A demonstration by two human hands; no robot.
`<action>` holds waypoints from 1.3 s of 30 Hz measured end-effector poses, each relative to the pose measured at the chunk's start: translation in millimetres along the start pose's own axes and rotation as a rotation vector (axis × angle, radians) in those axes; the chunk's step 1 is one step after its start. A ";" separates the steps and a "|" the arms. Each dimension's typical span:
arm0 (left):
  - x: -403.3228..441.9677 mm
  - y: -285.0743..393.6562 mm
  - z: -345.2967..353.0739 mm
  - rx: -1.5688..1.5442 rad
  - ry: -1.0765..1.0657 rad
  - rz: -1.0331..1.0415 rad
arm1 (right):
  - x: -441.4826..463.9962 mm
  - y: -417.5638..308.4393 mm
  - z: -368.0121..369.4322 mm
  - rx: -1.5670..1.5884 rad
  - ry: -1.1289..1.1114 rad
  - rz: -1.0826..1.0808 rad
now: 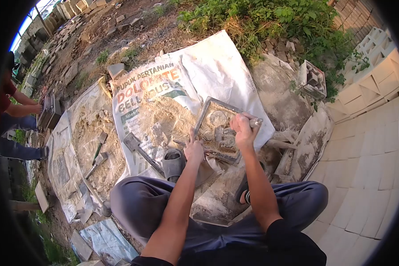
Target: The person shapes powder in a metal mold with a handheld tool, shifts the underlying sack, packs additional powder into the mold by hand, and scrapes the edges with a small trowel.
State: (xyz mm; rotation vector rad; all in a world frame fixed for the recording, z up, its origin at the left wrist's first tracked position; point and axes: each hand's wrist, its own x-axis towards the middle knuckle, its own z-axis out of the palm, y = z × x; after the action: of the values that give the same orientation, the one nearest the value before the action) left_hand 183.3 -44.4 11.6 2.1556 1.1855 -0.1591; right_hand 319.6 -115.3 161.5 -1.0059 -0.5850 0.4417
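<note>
My right hand [242,131] is closed in a fist round the thick round handle [255,123] of a tool. Its grey, blocky head [219,132] appears to lie inside a rectangular metal mould frame [202,113]. Pale sandy powder [215,111] fills much of that frame. At the frame's near left side is my left hand [193,151], fingers closed on the edge and the index finger pointing forward. A thin dark piece [179,143] sticks out beside it; its kind is unclear. The frame rests on a printed white sack [213,66].
Left of my knee lie a long-handled flat tool [144,155], a green-handled tool [99,148] and a hammer-like tool [96,165]. A grey slipper [173,163] is near my left hand. Pale blocks [363,164] line the right. Another person [20,111] handles a mould [50,113] at far left.
</note>
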 end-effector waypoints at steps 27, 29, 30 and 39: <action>5.0 3.3 1.7 0.090 0.086 0.006 | 36.3 -6.3 25.7 -0.102 -0.109 0.029; -0.1 -3.3 9.4 0.089 0.081 0.002 | 35.7 -18.0 21.3 -0.021 -0.133 0.005; 0.9 -1.4 3.5 0.057 0.052 -0.001 | 30.0 -8.4 17.0 -0.022 -0.118 0.019; 1.7 2.8 -0.9 0.056 0.024 0.000 | 31.2 -23.4 35.0 -0.059 -0.086 -0.045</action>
State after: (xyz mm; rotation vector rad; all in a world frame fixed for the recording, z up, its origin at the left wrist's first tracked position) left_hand 186.3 -43.7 13.0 2.2118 1.2080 -0.1689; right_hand 322.9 -84.9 204.1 -1.0324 -0.6996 0.4316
